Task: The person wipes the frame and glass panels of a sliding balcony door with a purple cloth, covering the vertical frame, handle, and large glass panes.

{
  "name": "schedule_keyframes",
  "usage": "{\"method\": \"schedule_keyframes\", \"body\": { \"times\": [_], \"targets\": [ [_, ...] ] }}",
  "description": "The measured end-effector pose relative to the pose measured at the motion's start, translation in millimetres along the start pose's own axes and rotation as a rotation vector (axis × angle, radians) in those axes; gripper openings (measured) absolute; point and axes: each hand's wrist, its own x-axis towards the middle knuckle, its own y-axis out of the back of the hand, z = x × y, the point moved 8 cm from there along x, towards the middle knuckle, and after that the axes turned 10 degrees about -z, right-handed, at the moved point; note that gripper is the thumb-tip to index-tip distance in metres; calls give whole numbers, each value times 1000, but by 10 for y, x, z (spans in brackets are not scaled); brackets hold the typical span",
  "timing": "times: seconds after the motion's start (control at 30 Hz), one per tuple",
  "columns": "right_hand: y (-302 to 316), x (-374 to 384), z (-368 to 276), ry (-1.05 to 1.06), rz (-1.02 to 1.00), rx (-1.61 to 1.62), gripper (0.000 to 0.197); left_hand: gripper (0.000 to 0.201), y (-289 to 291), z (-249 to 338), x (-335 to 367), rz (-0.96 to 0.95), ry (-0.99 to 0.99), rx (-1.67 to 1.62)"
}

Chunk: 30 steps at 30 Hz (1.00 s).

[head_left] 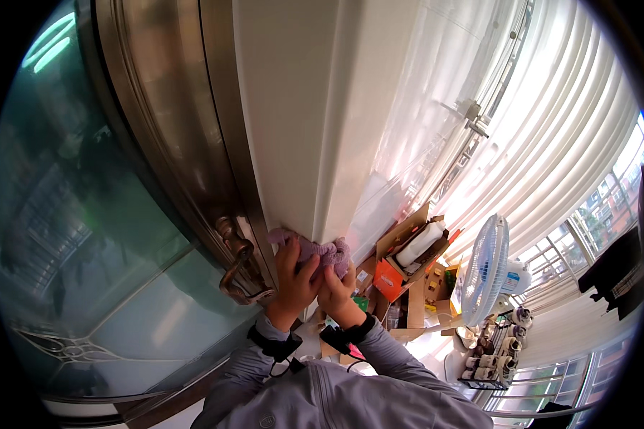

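A crumpled purple cloth (pixel 311 252) is pressed against the white door frame (pixel 293 143) in front of me. My left hand (pixel 294 280) lies on the cloth's left part, fingers pointing up and bent over it. Close beside it, my right hand (pixel 338 292) grips the cloth's right end, its thumb against the fabric. Both wrists wear black straps with small dark devices. Just left of my left hand, a curved bronze door handle (pixel 237 261) sticks out from the brown metal door edge (pixel 186 136).
To the left stands a door with a greenish glass panel (pixel 100 214). On the right are open cardboard boxes (pixel 406 314) holding a white bottle, a standing fan (pixel 485 268) and a rack with several shoes (pixel 490 357). White curtains (pixel 529 143) hang behind them.
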Motion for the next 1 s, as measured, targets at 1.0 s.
{"method": "schedule_keyframes", "body": {
  "times": [1.0],
  "targets": [
    [119,-142,59,-365,27,-275,42,97,178,-208,-125,27,597,-1238]
  ]
}}
